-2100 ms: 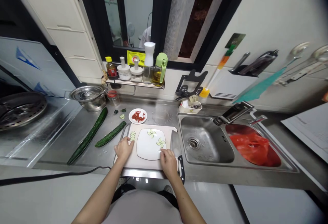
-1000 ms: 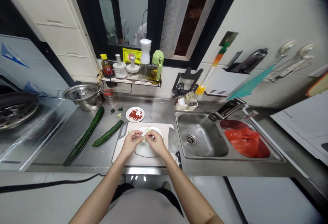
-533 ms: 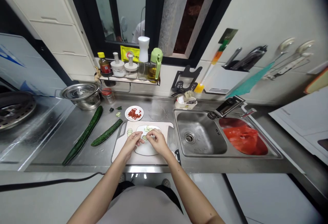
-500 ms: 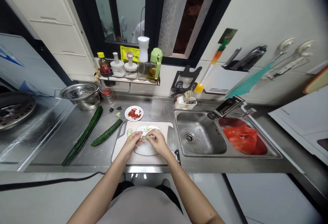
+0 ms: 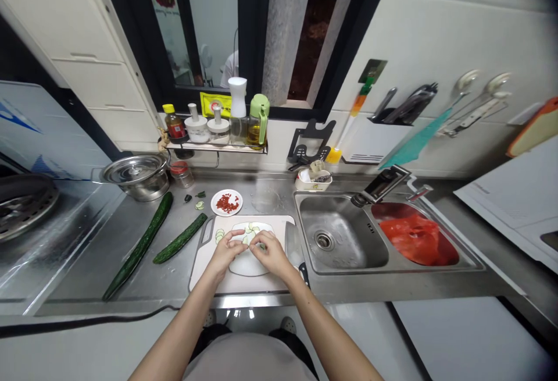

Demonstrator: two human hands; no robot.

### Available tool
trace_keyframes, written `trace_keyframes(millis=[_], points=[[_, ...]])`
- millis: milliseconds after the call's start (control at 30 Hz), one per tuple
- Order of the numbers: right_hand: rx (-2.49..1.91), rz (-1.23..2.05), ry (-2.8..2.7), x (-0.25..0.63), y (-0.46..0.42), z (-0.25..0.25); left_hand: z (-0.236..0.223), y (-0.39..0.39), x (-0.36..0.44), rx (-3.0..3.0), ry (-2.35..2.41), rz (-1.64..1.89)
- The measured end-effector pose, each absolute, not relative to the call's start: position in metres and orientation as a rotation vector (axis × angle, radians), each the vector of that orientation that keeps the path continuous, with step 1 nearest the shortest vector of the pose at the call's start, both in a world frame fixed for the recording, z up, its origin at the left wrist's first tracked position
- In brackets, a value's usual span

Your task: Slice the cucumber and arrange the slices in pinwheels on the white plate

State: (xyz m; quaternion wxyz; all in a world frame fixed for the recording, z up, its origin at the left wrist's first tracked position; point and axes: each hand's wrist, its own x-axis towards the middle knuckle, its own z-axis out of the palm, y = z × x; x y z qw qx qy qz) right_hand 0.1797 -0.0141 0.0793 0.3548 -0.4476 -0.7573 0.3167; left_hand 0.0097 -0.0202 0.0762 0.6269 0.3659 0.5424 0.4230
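A white plate rests on a pale cutting board, with thin cucumber slices at its far side. Over the plate, my right hand is closed in a pinch on a cucumber slice, mostly covered by the fingers. My left hand faces it, thumb and index finger apart, the thumb tip close to the right fingertips. More slices lie on the board's left part, just past my left hand. At the board's right edge is a kitchen knife, its blade pointing away from me.
Left of the board lie a long cucumber and a shorter cut one. A small plate of red pieces stands behind the board. A lidded steel pot is at back left; the sink is on the right, with a red bag.
My left index finger and thumb have spread apart. The slice between both hands now shows under my right fingers. The view has tilted slightly upward.
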Motion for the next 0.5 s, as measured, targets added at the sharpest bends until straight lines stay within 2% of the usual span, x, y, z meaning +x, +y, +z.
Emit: trace_keyframes(millis=[500], points=[[-1.295, 1.013, -1.767, 0.178, -0.022, 0.037, 0.032, -0.034, 0.022, 1.14, 1.167, 1.06]])
